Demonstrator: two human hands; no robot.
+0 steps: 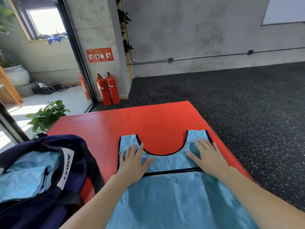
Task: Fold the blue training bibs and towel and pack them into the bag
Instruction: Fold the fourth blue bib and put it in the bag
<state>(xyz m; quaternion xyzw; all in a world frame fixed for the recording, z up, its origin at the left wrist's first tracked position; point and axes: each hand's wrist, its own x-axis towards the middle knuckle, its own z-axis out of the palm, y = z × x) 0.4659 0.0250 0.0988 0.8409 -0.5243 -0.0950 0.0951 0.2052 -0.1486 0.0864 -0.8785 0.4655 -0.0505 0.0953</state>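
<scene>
A red mat (148, 123) covers the near floor, its near edge cut off by the frame and partly hidden under the other things. On it lies a light blue bib (173, 192), spread flat with its long axis running near to far; the two shoulder straps point to the far side and the hem is cut off at the near edge. A black-trimmed edge crosses it from left to right just below the neck scoop, and whether this belongs to a second layer cannot be told. At the left stands a dark blue bag (54, 187), open at the top and cut off at the left and near edges, with light blue cloth (26, 177) inside, its shape hard to make out. The left hand (132, 161) rests flat on the left strap's base, fingers straight and spread. The right hand (208, 156) lies flat likewise on the right strap's base. The hands are well apart, with the neck scoop between them.
</scene>
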